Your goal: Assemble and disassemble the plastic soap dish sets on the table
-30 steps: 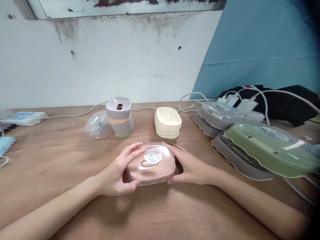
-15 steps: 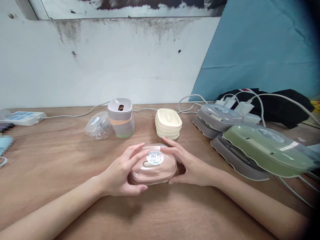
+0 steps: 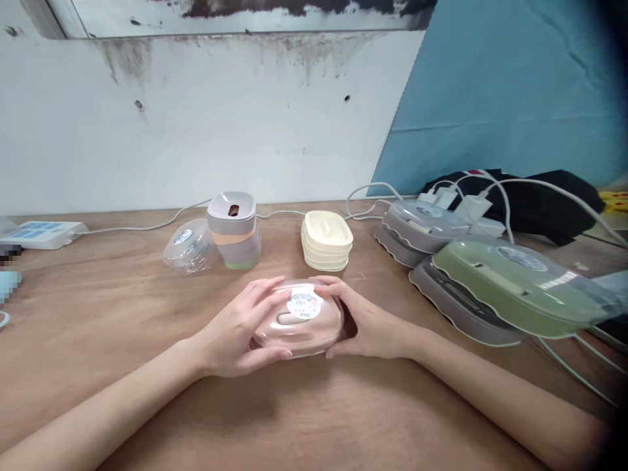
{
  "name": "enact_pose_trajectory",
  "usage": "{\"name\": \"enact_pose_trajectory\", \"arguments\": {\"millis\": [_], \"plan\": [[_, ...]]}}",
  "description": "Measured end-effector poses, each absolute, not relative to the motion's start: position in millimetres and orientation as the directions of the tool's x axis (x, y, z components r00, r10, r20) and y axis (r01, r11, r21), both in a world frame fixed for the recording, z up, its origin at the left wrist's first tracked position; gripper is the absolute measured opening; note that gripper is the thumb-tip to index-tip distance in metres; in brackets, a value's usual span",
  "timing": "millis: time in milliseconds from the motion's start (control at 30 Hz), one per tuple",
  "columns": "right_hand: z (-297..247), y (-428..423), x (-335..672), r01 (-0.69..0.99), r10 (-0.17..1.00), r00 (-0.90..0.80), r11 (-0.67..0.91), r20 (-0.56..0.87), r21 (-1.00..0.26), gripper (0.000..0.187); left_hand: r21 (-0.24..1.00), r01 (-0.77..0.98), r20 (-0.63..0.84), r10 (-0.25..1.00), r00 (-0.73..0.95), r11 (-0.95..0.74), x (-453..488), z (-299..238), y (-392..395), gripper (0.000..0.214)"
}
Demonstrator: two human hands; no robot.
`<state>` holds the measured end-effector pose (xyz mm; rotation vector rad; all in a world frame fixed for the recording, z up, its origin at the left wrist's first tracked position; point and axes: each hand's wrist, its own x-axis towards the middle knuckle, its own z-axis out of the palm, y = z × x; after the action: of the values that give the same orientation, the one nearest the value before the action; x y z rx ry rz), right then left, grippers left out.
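A pink oval plastic box (image 3: 275,337) with a clear domed cover and a round printed sticker sits on the wooden table in front of me. My left hand (image 3: 245,327) grips its left side, fingers over the top and thumb along the front edge. On the other side my right hand (image 3: 366,320) holds the box, fingertips at the back rim and thumb at the front right corner. Just behind the box stands a stack of cream plastic pieces (image 3: 327,239) with rounded corners.
Stacked lilac cups (image 3: 232,232) with an orange band stand at back left, beside clear round covers (image 3: 189,248). Grey boxes (image 3: 426,226) and a green box (image 3: 510,278) with clear covers are piled at right. White plugs (image 3: 473,209) and cables lie behind them, a power strip (image 3: 44,234) far left.
My fingers have closed in on the pink box from both sides, both thumbs now against its front edge. The view has shifted slightly; the other items stay put.
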<state>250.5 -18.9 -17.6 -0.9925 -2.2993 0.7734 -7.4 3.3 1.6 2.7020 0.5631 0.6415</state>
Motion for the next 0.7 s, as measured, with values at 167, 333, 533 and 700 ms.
{"name": "enact_pose_trajectory", "arguments": {"millis": [167, 333, 533, 700], "plan": [[-18.3, -20.6, 250.7, 0.484, 0.770, -0.603, 0.561, 0.208, -0.672, 0.080, 0.403, 0.277, 0.390, 0.438, 0.810, -0.872, -7.1, -0.3, 1.5, 0.061], [-16.1, -21.8, 248.6, 0.513, 0.776, -0.591, 0.572, 0.220, -0.640, 0.089, 0.405, 0.285, 0.423, 0.455, 0.784, -0.869, -12.4, -5.3, 0.4, 0.066], [-15.7, -22.0, 248.2, 0.525, 0.776, -0.600, 0.565, 0.193, -0.636, 0.089, 0.413, 0.343, 0.363, 0.497, 0.788, -0.844, -14.0, -4.0, -4.0, 0.069], [-15.3, -21.8, 247.9, 0.509, 0.764, -0.614, 0.575, 0.198, -0.640, 0.087, 0.402, 0.360, 0.333, 0.501, 0.799, -0.842, -13.5, -2.8, -5.4, 0.072]]}}
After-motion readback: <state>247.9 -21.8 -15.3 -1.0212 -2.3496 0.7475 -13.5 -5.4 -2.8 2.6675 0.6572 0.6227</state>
